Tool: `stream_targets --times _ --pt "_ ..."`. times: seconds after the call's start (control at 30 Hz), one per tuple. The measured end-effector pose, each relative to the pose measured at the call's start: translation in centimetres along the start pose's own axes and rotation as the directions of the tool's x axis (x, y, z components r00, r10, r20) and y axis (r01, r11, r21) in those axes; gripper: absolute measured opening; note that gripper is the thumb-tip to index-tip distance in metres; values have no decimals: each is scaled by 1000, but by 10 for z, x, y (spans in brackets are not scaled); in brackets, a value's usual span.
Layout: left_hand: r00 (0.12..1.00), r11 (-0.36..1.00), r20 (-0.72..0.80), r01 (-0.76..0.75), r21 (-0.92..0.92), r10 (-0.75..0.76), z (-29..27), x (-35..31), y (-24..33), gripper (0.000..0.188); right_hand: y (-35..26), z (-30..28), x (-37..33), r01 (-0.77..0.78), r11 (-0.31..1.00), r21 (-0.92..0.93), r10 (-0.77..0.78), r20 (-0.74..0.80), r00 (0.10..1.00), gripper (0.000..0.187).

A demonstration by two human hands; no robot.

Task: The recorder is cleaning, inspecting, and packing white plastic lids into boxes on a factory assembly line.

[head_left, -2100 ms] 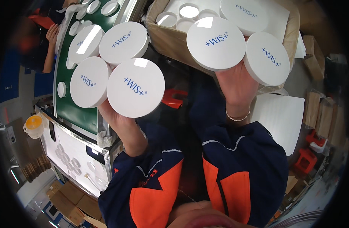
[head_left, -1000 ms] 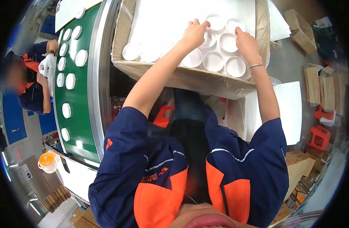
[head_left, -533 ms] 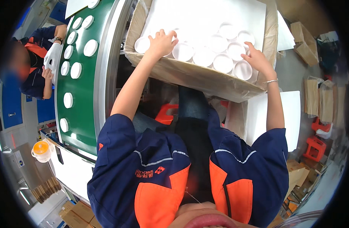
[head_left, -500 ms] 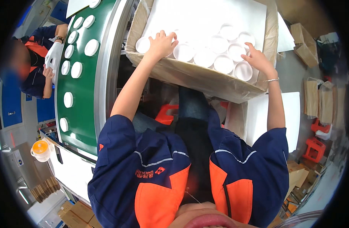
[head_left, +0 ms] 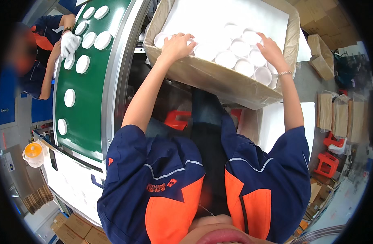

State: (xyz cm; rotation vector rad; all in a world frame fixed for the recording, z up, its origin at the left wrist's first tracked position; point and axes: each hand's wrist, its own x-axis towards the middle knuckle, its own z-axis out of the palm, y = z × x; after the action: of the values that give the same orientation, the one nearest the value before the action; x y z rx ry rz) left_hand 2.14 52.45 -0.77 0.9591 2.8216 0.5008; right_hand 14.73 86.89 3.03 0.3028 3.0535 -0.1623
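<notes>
An open carton (head_left: 229,83) lined with clear plastic stands in front of me. Several round white lids (head_left: 245,67) lie along its near side on a white sheet (head_left: 231,16). Over the near left part of the carton is my left hand (head_left: 177,48), its fingers bent a little and apart, beside a lid (head_left: 161,39) in the corner. My right hand (head_left: 271,51) reaches over the right wall, fingers parted, with its fingertips at the edge of the lids on that side. Neither hand visibly grips a lid. Glare blurs the lids between them.
To the left runs a green conveyor belt (head_left: 86,81) carrying several white lids (head_left: 69,97). Across it, a co-worker's gloved hand (head_left: 68,44) is at some lids. A jug with an orange lid (head_left: 33,150) stands at the lower left. Red stools (head_left: 327,164) and cartons are at the right.
My right hand has moved up and slightly left along the lids; my left hand has shifted a little right. The co-worker's gloved hand has come over the belt. My view has shifted slightly.
</notes>
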Motion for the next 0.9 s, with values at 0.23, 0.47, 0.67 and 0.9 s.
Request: stream_targets --times 0.23,0.47,0.67,0.9 --pt "998 997 -57 11 -73 -15 7 -3 -3 41 -45 24 36 -97 995 9 97 2 995 44" --pt "997 998 -75 12 -62 -17 8 0 -3 41 8 34 16 -20 1000 24 20 5 1000 33" --pt "996 998 -91 20 -64 -26 8 0 -6 40 -62 12 -2 199 975 -100 -218 -247 944 25" --pt "995 995 -99 3 -100 -13 10 4 2 38 -44 20 25 211 963 -168 -254 -303 919 13"
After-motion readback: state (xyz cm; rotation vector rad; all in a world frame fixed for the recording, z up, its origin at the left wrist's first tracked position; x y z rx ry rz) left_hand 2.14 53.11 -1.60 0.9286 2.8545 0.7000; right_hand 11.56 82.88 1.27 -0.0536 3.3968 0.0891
